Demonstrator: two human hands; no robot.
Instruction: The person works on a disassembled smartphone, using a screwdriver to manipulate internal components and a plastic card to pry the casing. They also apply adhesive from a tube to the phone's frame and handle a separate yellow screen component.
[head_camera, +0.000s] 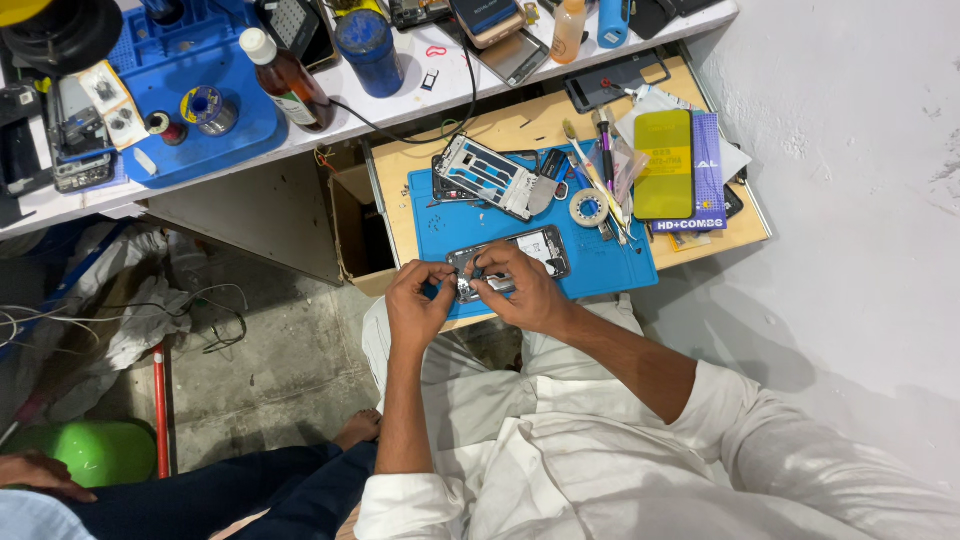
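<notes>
In the middle of the frame, we hold an opened dark phone (508, 258) on a blue rubber mat (610, 265). Our left hand (417, 303) pinches its left end. Our right hand (525, 290) grips its middle from above.

Both forearms are reaching forward, bare below rolled white sleeves. The left hand (418, 300) is curling its fingers inward, thumb pinching toward fingertips. The right hand (525, 290) is arching palm-down, fingers bent, its fingertips meeting the left's.
</notes>
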